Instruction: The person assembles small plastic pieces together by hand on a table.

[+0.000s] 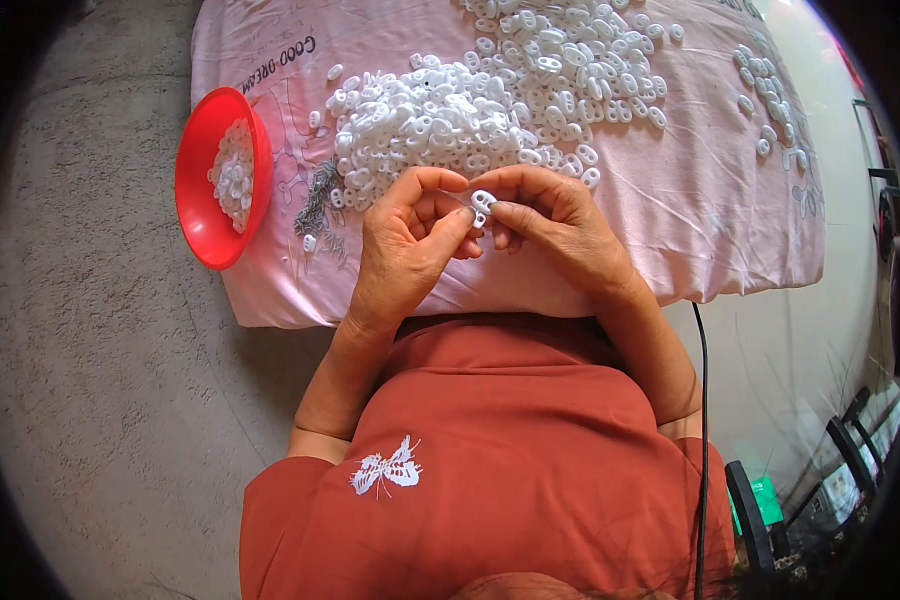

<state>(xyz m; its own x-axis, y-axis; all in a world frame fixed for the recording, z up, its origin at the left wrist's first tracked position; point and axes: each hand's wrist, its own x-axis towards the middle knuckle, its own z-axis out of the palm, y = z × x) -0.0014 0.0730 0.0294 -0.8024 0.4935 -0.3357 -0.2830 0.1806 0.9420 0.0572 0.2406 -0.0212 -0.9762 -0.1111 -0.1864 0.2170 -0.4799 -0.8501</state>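
Note:
My two hands meet over the near edge of the cloth-covered table, fingertips almost touching. Between the thumb and fingers of my right hand (562, 225) is a small white oval plastic piece with two holes (484, 199). My left hand (408, 245) is closed at the fingertips around a second white part (478, 219), just below and against the first. Whether the two are joined cannot be made out. Just beyond my fingers lies a big heap of similar white two-hole pieces (425, 120). A tangle of small grey metal bits (317, 200) lies left of the heap.
A red plastic bowl (198, 215) holding white pieces tilts at the table's left edge. More white pieces (767, 90) lie scattered at the far right on the pink printed cloth (700, 210). A black cable (705, 400) hangs down to my right.

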